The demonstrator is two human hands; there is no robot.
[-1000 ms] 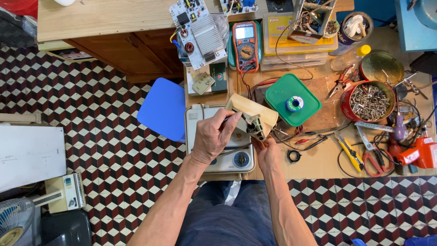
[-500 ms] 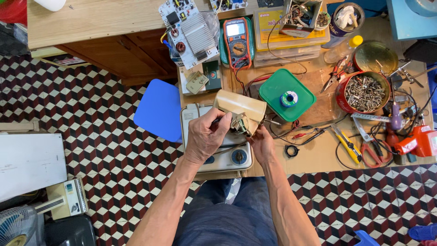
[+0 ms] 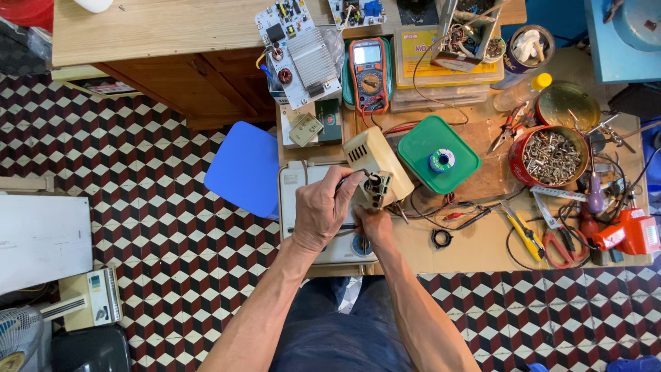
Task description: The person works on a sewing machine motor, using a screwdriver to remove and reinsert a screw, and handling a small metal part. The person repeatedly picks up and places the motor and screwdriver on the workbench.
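A beige plastic housing [image 3: 375, 160] lies tilted on the workbench, its open end with connectors facing me. My left hand [image 3: 322, 210] grips a thin dark tool [image 3: 350, 178] whose tip touches that open end. My right hand [image 3: 372, 222] sits just below the housing and holds its lower edge, its fingers partly hidden by the left hand. Both hands rest over a white appliance [image 3: 303, 180] with a blue knob [image 3: 361, 245].
A green lid [image 3: 420, 148] carries a solder spool [image 3: 441, 160]. Behind are a multimeter [image 3: 368, 72] and circuit boards [image 3: 299, 48]. To the right are a red tin of screws [image 3: 551, 157], yellow-handled pliers [image 3: 523, 234] and a red tool [image 3: 630, 231]. A blue stool [image 3: 244, 169] stands on the left.
My left hand has slid off the top of the housing and now points the thin tool into its open end. The housing has turned slightly, and my right hand stays under it.
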